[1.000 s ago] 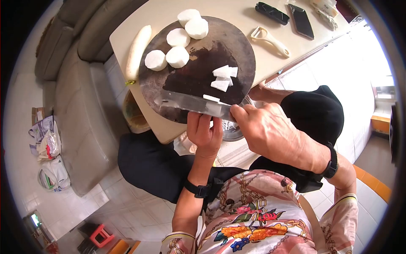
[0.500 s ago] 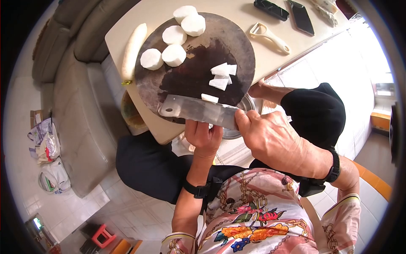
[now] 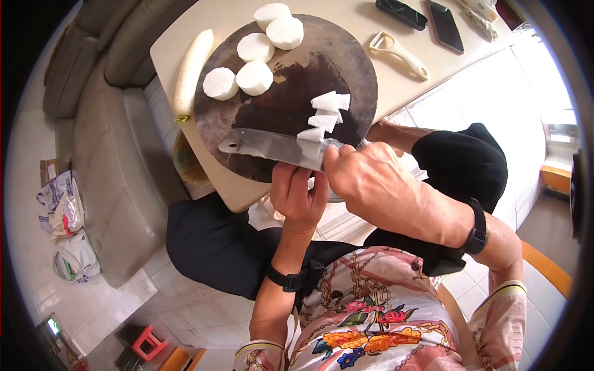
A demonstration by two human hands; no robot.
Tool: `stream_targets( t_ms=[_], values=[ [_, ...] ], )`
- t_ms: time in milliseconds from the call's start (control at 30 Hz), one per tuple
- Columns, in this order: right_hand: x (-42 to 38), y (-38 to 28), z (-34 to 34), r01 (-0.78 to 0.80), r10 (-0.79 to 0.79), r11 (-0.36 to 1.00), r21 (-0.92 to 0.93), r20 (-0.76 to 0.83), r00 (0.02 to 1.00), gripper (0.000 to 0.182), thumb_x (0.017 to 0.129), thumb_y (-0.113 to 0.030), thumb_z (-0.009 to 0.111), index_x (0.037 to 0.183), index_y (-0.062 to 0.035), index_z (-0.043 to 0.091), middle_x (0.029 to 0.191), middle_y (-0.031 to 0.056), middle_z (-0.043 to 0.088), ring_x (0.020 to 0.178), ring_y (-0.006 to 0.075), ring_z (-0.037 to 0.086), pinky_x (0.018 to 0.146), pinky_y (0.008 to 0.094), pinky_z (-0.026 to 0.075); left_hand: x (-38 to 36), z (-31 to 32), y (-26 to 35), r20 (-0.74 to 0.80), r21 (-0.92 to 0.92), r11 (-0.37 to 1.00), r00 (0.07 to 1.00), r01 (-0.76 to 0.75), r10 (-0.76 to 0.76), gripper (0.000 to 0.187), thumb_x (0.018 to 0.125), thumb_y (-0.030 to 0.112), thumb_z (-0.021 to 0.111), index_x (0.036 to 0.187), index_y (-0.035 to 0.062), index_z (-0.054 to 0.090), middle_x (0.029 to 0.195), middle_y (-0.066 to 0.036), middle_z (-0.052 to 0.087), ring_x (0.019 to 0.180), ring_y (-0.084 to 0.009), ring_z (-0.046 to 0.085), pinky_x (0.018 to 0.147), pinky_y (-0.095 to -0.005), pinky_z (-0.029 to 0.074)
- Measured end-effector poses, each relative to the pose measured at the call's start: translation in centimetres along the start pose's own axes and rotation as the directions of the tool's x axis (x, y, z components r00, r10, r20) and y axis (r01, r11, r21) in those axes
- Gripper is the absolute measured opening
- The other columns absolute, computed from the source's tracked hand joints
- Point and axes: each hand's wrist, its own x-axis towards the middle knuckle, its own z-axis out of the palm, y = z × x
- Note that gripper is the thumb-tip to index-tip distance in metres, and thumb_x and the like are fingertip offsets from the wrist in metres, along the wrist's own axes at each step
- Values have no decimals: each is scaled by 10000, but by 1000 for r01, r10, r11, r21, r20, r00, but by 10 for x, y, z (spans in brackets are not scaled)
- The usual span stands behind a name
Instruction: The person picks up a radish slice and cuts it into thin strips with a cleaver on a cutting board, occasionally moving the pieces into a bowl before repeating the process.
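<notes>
Radish (image 3: 193, 77) lies whole at left of the board (image 3: 346, 68), and 5 rounds (image 3: 254, 78) on its far left part are uncut, while small pieces (image 3: 323, 120) on the right are already cut. Right hand (image 3: 378, 184) is closed around the end of the cleaver (image 3: 269, 146); left hand (image 3: 298, 201) is bent at the near edge, with 1 white bit (image 3: 311, 183) at its fingers, but the cleaver hides the fingertips, so I cannot tell how far apart they are.

Grey sofa (image 3: 124, 179) | tiled floor (image 3: 204, 303) | red stool (image 3: 148, 344) | bright light, right
</notes>
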Motion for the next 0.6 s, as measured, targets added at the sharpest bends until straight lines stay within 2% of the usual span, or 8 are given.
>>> stream_targets(
  t_ms=[100,167,233,367,400,467,600],
  values=[
    [10,4,6,18,-17,999,41,-29,999,160,701,24,609,837,51,528,680,164,614,578,329,648,519,413,506,-1,-3,0,11,-13,1000,1000,17,-17,192,746,-29,774,909,-5,675,962,-137,672,834,-317,653,705,-394,549],
    [11,13,12,-33,37,996,82,-57,998,165,711,25,616,852,47,533,668,164,611,596,343,651,532,427,506,2,-1,1,20,-13,999,999,32,-32,204,744,-38,777,916,-5,675,962,-135,671,835,-313,652,702,-388,547],
    [6,24,11,-61,74,991,119,-106,992,160,719,38,616,855,40,532,660,162,608,601,360,645,544,440,502,6,4,0,-34,-7,999,999,-42,41,212,741,-51,776,924,-10,677,962,-134,670,834,-309,653,701,-384,546],
    [-15,1,-9,-97,103,985,144,-34,994,262,736,37,615,985,60,536,720,158,603,637,356,641,553,437,495,0,3,-3,-31,22,999,998,-47,48,257,718,-56,757,964,-20,691,964,-140,672,840,-331,655,708,-396,549],
    [-18,-6,-17,-99,96,989,105,33,995,308,751,23,612,1044,68,527,754,155,601,653,341,643,549,424,494,0,3,-3,-30,16,999,998,-50,50,257,718,-56,757,964,-20,691,964,-140,672,840,-331,655,708,-396,549],
    [-26,-15,-24,-94,88,991,94,61,994,386,754,22,606,1118,110,517,760,158,597,604,328,639,520,409,491,1,2,-2,-25,100,992,996,-78,81,265,713,-31,753,972,-24,695,965,-156,671,843,-353,659,725,-422,552],
    [-35,-19,-20,-109,106,993,51,60,993,478,740,31,604,1184,163,487,750,171,582,545,322,622,483,407,482,-6,2,-6,-4,88,995,999,-54,54,263,723,2,759,978,-25,699,963,-167,674,847,-369,663,752,-443,554]
  ],
)
